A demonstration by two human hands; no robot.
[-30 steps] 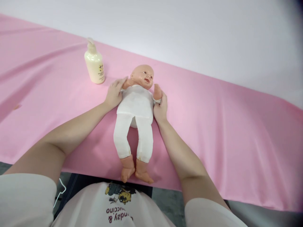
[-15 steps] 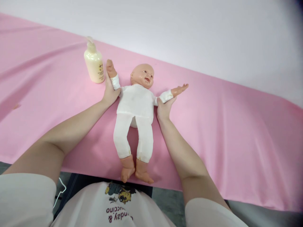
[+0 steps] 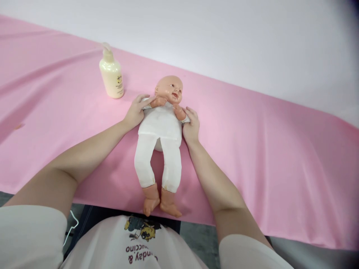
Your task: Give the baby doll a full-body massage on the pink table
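Observation:
A baby doll (image 3: 160,121) in a white top and trousers lies on its back, its bare feet toward me. Both of its arms are folded inward, so the doll's hands rest on the upper chest below the chin. My left hand (image 3: 138,110) is closed round the doll's arm at the left side, fingers over the sleeve and near the wrist. On the other side, my right hand (image 3: 192,124) grips the doll's other arm, with the fingers curled over its outer side. The thumbs are largely hidden.
A cream pump bottle (image 3: 111,77) with a small printed label stands to the left of the doll's head. Pink cloth (image 3: 238,157) covers the table, with folds at left and right. Behind it rises a white wall (image 3: 224,41). A white cable (image 3: 72,226) hangs near my lap.
The doll's arms were spread out to the sides and are now folded across its chest. Both my hands moved inward with them. The doll's body and the bottle stayed in place.

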